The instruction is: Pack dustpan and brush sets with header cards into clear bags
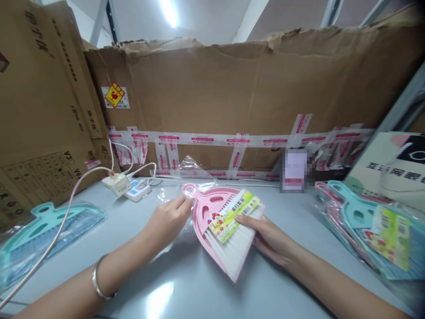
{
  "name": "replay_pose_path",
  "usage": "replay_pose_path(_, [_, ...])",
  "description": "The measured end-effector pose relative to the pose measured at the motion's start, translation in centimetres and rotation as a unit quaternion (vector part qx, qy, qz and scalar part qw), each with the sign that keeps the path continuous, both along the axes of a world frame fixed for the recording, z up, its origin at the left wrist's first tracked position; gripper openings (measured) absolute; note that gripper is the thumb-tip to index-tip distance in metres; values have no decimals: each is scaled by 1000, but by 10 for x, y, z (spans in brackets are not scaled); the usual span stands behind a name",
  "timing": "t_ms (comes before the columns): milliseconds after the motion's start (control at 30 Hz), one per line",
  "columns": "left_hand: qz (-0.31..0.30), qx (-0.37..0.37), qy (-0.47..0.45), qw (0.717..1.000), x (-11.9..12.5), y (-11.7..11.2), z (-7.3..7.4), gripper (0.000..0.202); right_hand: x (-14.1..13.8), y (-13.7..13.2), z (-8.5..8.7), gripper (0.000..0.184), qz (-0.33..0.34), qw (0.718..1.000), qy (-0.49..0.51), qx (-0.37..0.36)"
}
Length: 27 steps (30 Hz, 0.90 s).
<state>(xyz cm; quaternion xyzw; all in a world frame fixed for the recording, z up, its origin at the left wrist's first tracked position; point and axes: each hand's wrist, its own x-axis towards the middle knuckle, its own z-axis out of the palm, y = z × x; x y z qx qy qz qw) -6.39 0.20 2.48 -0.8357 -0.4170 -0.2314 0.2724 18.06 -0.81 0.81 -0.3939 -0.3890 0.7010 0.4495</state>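
A pink dustpan (206, 212) with a white-bristled brush (234, 243) and a yellow-green label card lies tilted above the grey table. My right hand (269, 235) grips it from the right edge, thumb on the bristles. My left hand (168, 219) pinches the clear plastic bag (186, 177) at the dustpan's left side near its handle. The bag spreads behind and under the dustpan.
A bagged teal dustpan set (40, 235) lies at the left. A stack of bagged teal and pink sets (372, 226) sits at the right. A white power strip (128, 186) with cables rests by the cardboard wall (232, 97). A printed box (392, 168) stands far right.
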Motion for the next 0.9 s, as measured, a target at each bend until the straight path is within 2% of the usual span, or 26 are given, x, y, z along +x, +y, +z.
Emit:
replay_pose_path(133, [-12, 23, 28, 999, 9, 0, 2, 25, -7, -6, -2, 41, -23, 999, -24, 15])
replay_pose_path(333, [-80, 102, 58, 990, 47, 2, 26, 24, -14, -13, -2, 41, 0, 1000, 1, 20])
replay_pose_path(467, [-119, 155, 73, 978, 68, -4, 31, 21, -14, -9, -2, 40, -67, 994, 83, -14])
replay_pose_path(567, [-154, 176, 73, 969, 65, -6, 28, 17, -12, -3, -2, 44, -130, 979, 157, -25])
replay_pose_path(700, [-181, 135, 43, 973, 52, -3, 19, 17, -11, 0, 0, 46, -170, 963, 205, -35])
replay_pose_path(767, [-187, 83, -44, 978, 47, -1, 15, 21, -12, 0, 2, 48, -185, 959, 211, -37])
replay_pose_path(800, [-179, 47, -124, 975, 46, 0, 14, 27, -12, -1, 3, 50, -191, 957, 213, -37])
replay_pose_path(833, [-160, -1, -227, 961, 46, 1, 13, 33, -13, -1, 3, 52, -196, 956, 214, -34])
replay_pose_path(867, [-133, -64, -341, 928, 46, 3, 12, 40, -14, -2, 4, 55, -200, 956, 214, -30])
replay_pose_path(900, [-107, -141, -451, 875, 47, 5, 11, 44, -15, -3, 5, 58, -202, 955, 214, -25])
